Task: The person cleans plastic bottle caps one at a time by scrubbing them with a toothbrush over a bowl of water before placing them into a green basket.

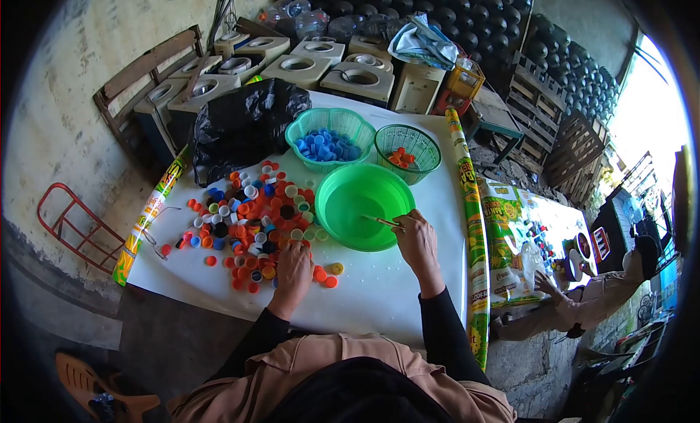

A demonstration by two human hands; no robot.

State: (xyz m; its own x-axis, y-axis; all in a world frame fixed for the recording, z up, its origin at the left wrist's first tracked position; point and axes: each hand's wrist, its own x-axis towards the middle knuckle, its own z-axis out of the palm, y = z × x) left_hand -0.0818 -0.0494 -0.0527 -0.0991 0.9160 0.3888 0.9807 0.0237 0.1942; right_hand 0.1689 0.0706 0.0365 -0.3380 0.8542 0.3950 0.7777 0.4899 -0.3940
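Note:
My right hand [417,244] is closed around a thin stick [380,220], whose far end reaches into the bright green basin [332,230]. The basin seems to hold liquid. To its left, a loose pile of plastic bottle caps [251,261] in orange, white, blue and black spreads over the white tabletop [364,295]. At the near edge of that pile is my left hand [294,268], its fingers bunched downward among the caps. What those fingers hold, if anything, is hidden.
Behind the basin stand a pale green basket [297,129] of blue caps and a darker green basket [430,147] with orange caps. A black plastic bag [240,128] lies at the back left. At a second table on the right, another person [605,299] handles things.

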